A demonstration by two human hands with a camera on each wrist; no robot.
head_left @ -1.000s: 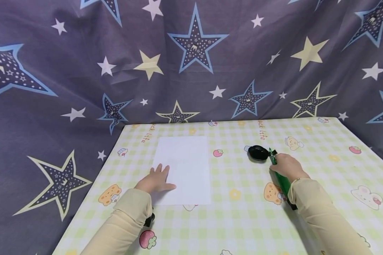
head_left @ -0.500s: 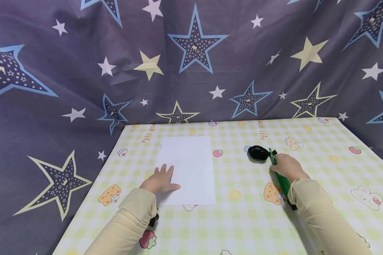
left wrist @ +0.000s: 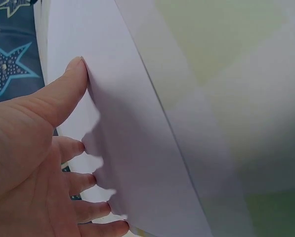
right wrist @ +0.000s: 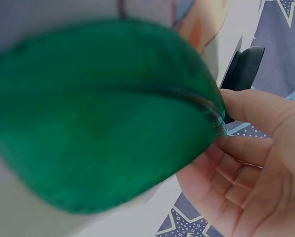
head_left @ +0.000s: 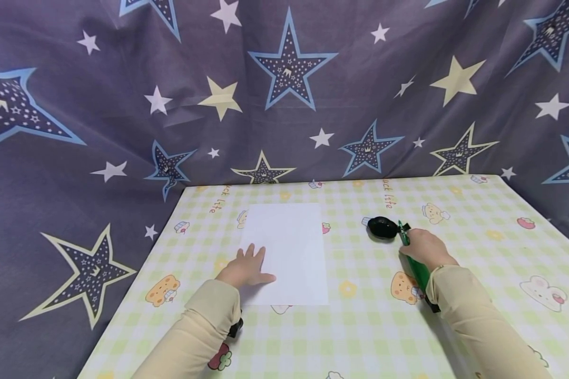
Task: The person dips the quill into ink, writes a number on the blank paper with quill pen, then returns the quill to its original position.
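Note:
A white sheet of paper lies on the left half of the table. My left hand rests on its left part, fingers and thumb spread; in the left wrist view its fingertips press on the paper. On the right, my right hand pinches a long green thing that slants across the cloth. In the right wrist view this green thing has a rounded end and a dark curved line along it, with thumb and fingers at its narrow end. I cannot tell its kind.
A black oval thing lies just left of the green one's tip. The table has a green and white checked cloth with cartoon prints. A dark curtain with stars hangs behind and on both sides.
My left hand and the paper under it have slid to the right, and the paper now covers part of a strawberry print. The right hand stays in place on the green thing.

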